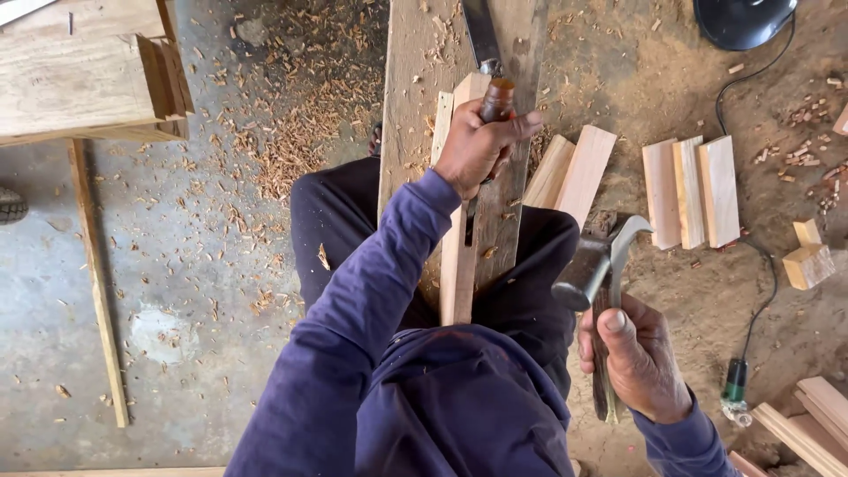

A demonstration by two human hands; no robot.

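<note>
Chiselling in progress: the left hand (477,146) is closing fully around a brown-handled chisel (495,99), setting it on a pale wood strip (458,265) lying along a weathered plank (415,88). The right hand (638,360) is gripping a claw hammer (594,269) firmly, raised beside the knee. Shavings (300,132) are littering the floor; how deep the cut goes cannot be told.

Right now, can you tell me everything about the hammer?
The hammer is a claw hammer with a dull grey metal head and a curved, pale claw pointing up. Its dark, worn handle runs down into the right hand, which grips it. The head is raised beside the person's dark trouser leg, above the sawdust floor, touching nothing else.
</note>
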